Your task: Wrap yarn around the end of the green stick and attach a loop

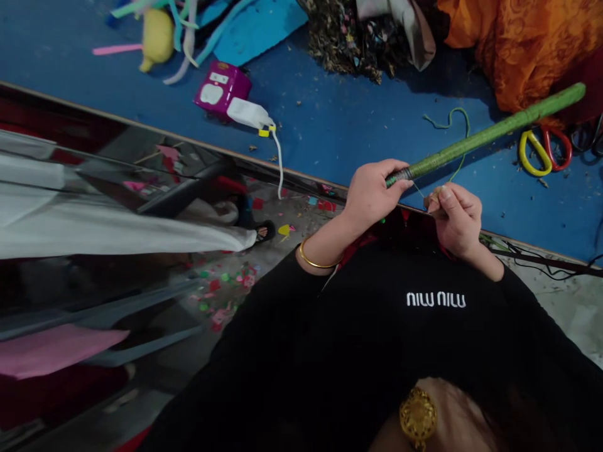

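Observation:
My left hand [370,193] is wrapped round the near end of a long, slim green stick [494,132], which appears wound with green thread. Dark bands show on the stick beside my fingers. Over the blue table, the stick slants up to the far right. A thin green thread [459,166] runs from near my left fingers to my right hand [456,213], and its loose tail curls on the table behind the stick. Thumb and fingers of my right hand are pinched together on this thread, close to the table's front edge.
Scissors with yellow and red handles [536,152] lie at the right, near orange cloth [522,50]. A purple power socket [223,90] with a white plug and cord [252,114] sits left. Dark scraps [353,44] are heaped behind. Coloured bits litter the floor [221,251].

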Tool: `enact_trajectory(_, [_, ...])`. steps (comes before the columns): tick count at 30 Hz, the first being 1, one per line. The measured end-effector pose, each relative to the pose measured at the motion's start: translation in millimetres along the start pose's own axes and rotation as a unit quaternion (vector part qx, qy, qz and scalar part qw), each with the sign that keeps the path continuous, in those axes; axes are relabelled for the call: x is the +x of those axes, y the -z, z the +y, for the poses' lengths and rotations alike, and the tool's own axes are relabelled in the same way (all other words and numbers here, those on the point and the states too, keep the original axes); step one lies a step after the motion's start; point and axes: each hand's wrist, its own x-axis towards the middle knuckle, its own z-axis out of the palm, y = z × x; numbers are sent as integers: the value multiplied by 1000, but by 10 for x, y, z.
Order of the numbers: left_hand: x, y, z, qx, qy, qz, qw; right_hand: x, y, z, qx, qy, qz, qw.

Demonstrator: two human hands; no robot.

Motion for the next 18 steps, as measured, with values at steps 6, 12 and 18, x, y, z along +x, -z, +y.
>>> enact_trajectory(6, [11, -57, -75, 9, 7, -9, 1000, -50, 22, 28, -8, -6, -13, 1000])
enact_trajectory(12, [-7, -93, -110, -5, 11, 9, 1000, 88, 17, -151, 10, 22, -36, 999])
enact_trajectory(18, [-51, -82, -96, 5, -11, 21, 1000, 510, -116, -421, -4, 43, -130, 991])
